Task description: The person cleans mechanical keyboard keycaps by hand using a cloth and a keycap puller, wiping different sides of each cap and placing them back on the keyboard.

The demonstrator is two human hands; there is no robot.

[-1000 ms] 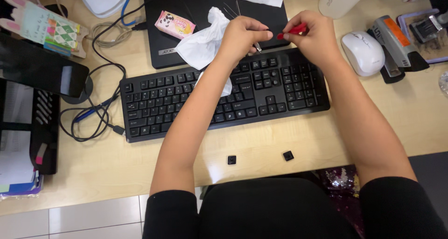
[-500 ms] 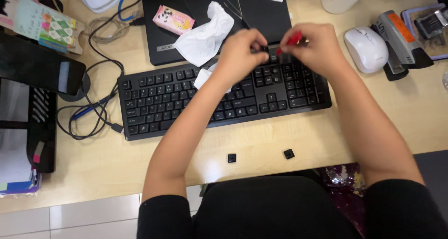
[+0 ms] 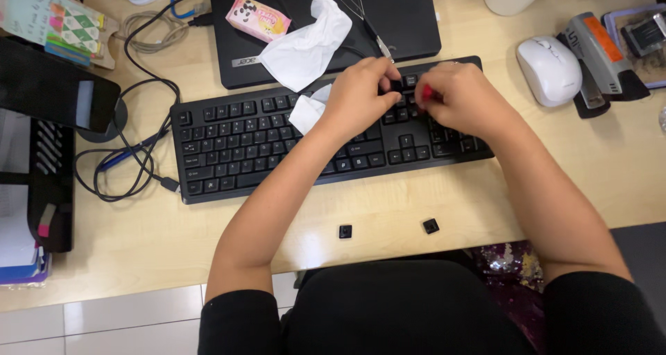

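Observation:
Both my hands rest on the right half of a black keyboard (image 3: pixel 243 140). My left hand (image 3: pixel 357 98) pinches a small black keycap (image 3: pixel 395 86) with thumb and fingertips at the keyboard's upper rows. Just to its right, my right hand (image 3: pixel 461 98) is closed around a small red tool (image 3: pixel 427 91), whose tip points at that keycap. Most of the tool is hidden in my fist. Two loose black keycaps (image 3: pixel 345 231) (image 3: pixel 431 225) lie on the desk near its front edge.
A crumpled white tissue (image 3: pixel 305 43), a pink packet (image 3: pixel 260 19) and thin metal tweezers (image 3: pixel 368 19) lie on a closed black laptop (image 3: pixel 409 29). A white mouse (image 3: pixel 549 69) and stapler (image 3: pixel 596 57) sit to the right; a phone (image 3: pixel 55 95) and cables (image 3: pixel 132 168) to the left.
Both hands have come down from above the laptop's edge onto the keyboard's upper right rows, bringing the red tool and the keycap with them.

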